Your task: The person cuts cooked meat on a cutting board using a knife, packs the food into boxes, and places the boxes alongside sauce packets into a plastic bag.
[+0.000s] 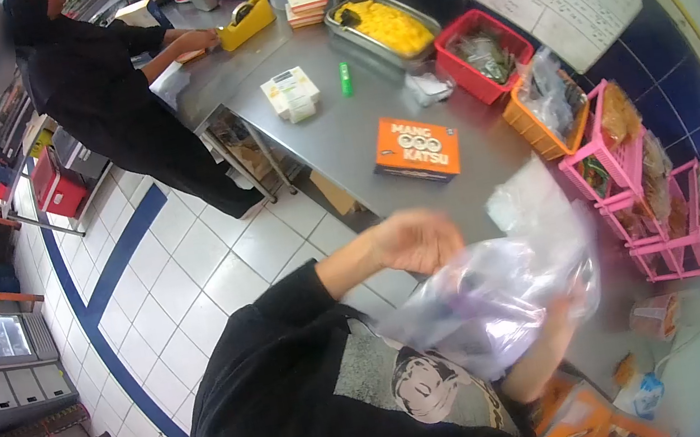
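Observation:
A clear plastic bag (492, 306) is spread in front of my chest, blurred by motion. My right hand (559, 313) grips it from the right side, its fingers partly covered by the shiny film. At the bag's upper left edge is my left hand (419, 239), fingers bent and smeared; whether it pinches the film is unclear. A whitish plastic sheet or second bag (535, 198) lies just beyond, on the steel table. Further along sits an orange printed box (416, 148), closed and apart from both hands.
On the steel table (328, 139) are white boxes (291, 95), a green tube (345, 79), a tray of yellow food (388, 27), and red (484, 55) and orange baskets (545, 110). Pink racks (637, 182) line the right. A co-worker (107, 101) stands by a yellow tape dispenser (248, 22).

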`<state>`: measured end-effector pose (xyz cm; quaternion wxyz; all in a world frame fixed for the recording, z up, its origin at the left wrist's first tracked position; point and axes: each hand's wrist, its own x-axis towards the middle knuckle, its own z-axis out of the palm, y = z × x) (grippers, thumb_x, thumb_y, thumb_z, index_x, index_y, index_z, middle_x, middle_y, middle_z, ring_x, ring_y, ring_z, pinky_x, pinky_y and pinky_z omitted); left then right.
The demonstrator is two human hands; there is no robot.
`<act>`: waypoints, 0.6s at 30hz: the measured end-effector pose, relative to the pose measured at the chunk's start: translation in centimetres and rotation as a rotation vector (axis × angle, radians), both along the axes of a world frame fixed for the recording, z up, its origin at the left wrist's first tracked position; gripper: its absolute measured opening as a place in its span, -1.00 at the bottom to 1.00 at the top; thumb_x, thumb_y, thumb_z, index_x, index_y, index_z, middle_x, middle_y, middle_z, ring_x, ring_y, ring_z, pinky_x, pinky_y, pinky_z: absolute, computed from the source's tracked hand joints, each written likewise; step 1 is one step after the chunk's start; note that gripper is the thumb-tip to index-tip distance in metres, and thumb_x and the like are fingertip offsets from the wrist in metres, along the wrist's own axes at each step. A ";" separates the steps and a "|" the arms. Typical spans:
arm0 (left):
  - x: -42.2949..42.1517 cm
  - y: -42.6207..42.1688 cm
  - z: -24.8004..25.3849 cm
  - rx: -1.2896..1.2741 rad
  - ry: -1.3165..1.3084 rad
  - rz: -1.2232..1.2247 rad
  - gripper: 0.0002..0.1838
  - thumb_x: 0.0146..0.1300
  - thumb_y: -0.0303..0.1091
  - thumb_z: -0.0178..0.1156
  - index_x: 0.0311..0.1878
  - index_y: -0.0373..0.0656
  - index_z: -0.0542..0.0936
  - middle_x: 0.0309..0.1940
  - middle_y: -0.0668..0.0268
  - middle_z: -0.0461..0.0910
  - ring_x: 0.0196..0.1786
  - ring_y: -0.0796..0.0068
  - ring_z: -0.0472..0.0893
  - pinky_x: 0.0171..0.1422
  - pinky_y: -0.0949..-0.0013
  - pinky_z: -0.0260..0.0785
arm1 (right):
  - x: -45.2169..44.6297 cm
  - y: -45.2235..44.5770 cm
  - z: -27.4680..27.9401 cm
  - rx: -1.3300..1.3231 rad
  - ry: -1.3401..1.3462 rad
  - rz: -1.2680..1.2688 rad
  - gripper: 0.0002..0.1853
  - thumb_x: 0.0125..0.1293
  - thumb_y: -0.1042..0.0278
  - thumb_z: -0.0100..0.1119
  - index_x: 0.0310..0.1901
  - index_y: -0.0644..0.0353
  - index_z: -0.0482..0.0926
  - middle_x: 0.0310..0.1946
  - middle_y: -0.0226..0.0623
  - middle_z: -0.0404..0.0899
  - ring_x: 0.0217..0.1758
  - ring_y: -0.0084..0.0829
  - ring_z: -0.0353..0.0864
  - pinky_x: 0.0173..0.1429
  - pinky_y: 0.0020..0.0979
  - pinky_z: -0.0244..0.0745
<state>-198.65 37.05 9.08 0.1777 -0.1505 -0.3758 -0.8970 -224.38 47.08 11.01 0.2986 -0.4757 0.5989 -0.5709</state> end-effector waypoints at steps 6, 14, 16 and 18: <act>5.9 3.7 -2.1 0.188 -0.155 0.346 -0.18 0.25 -0.04 0.15 0.49 0.02 -0.01 0.47 0.18 0.02 0.48 0.16 0.09 0.48 -0.02 0.02 | 12.2 -8.5 -2.0 0.026 -0.377 -0.486 -0.50 0.34 0.11 0.17 0.12 0.37 0.42 -0.01 -0.23 0.51 -0.03 -0.47 0.51 0.01 -0.47 0.44; 14.2 2.0 -2.0 0.066 -0.008 0.397 0.43 -0.24 0.08 0.57 0.51 -0.03 -0.31 0.52 0.12 -0.20 0.52 0.22 -0.05 0.41 0.14 0.04 | 13.3 -9.6 -6.3 0.039 -0.411 -0.678 -0.45 0.36 0.11 0.14 0.19 0.40 0.36 0.10 -0.16 0.45 0.06 -0.35 0.49 0.13 -0.35 0.40; 13.6 2.4 -1.7 -0.063 -0.234 0.792 0.10 0.01 -0.05 0.46 0.49 -0.13 -0.02 0.45 0.10 0.06 0.42 0.20 0.22 0.30 0.19 0.23 | 15.3 -9.9 -6.3 -0.046 -0.504 -0.669 -0.44 0.37 0.11 0.13 0.20 0.41 0.34 0.12 -0.15 0.44 0.08 -0.35 0.48 0.13 -0.33 0.40; 13.0 2.2 -2.9 0.097 -0.433 0.877 -0.19 0.13 -0.16 0.37 0.37 -0.21 0.19 0.33 0.11 0.25 0.29 0.23 0.37 0.23 0.25 0.31 | 16.3 -9.7 -6.7 -0.034 -0.415 -0.631 -0.42 0.37 0.10 0.12 0.23 0.42 0.29 0.16 -0.11 0.40 0.10 -0.34 0.47 0.12 -0.33 0.41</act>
